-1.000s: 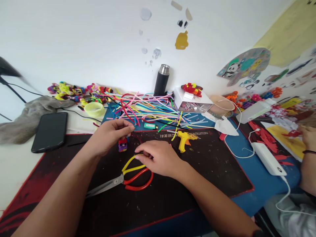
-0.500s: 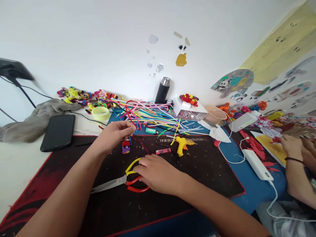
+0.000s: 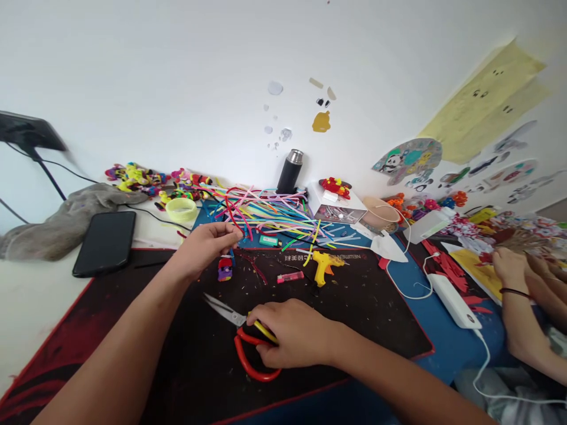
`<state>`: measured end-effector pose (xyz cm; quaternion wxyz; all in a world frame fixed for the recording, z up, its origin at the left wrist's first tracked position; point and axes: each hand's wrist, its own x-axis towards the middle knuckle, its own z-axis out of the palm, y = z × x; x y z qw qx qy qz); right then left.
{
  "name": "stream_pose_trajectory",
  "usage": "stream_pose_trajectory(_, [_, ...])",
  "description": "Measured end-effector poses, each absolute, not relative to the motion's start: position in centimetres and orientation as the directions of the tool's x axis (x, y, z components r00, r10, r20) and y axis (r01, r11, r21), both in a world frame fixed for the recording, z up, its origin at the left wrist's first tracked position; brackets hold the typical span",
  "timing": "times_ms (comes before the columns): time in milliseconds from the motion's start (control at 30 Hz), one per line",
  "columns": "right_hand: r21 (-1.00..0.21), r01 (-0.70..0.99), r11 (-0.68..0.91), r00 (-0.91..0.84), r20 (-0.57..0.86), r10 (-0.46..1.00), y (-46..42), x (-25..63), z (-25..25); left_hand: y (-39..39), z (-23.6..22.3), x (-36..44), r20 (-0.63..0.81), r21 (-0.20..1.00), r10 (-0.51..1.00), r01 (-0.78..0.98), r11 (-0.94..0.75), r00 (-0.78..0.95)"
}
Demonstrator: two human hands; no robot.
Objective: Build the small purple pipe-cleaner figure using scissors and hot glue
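My right hand (image 3: 290, 333) grips the red and yellow handles of a pair of scissors (image 3: 241, 336) on the black desk mat (image 3: 363, 313); the blades point up and to the left. My left hand (image 3: 206, 245) hovers above the mat with fingertips pinched on a thin dark red pipe cleaner (image 3: 254, 262) that trails down onto the mat. Just below that hand sits a small red, purple and yellow pipe-cleaner figure (image 3: 225, 268).
A heap of coloured pipe cleaners (image 3: 270, 209) lies at the back by a black flask (image 3: 290, 171). A yellow glue gun (image 3: 325, 264), a pink lighter (image 3: 290, 276), a black phone (image 3: 105, 242) and a white power bank (image 3: 452, 298) lie around. Another person's hands (image 3: 516, 265) work at the right.
My right hand has closed on the scissors' handles and pulled them toward me, swinging the blades from lower left to upper left. My left hand has stayed pinched in place.
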<state>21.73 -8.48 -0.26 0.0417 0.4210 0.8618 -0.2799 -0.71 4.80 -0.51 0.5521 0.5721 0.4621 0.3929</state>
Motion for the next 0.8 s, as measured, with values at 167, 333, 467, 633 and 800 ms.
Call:
stream_pose_trajectory(167, [-0.691,0.681,0.240,-0.575,-0.303,0.760,-9.0,22.9,-0.6,5.0,-0.7,-0.8,-0.037,0.997,0.974,0.078,0.020,0.226])
stream_pose_trajectory(333, [-0.904,0.406,-0.134,-0.542,-0.356,0.761,-9.6,23.8,-3.2,5.0,-0.8,-0.8,-0.005,0.999,0.986,0.053,-0.003,0.164])
stream_pose_trajectory(467, [-0.925,0.113,-0.362,-0.541,-0.363,0.759,-9.7,24.0,-5.4,5.2,-0.9,-1.2,0.011,1.000,0.996,0.018,-0.013,0.094])
stream_pose_trajectory(633, [-0.914,-0.165,-0.371,-0.436,-0.270,0.859,-8.7,24.2,-5.9,5.2,-0.9,-1.3,0.019,0.999,0.999,-0.033,-0.017,0.039])
stream_pose_trajectory(800, [-0.885,-0.363,-0.293,-0.390,-0.141,0.910,-6.8,23.5,-5.8,5.0,-1.0,-1.0,0.006,0.998,0.998,-0.060,-0.002,0.056])
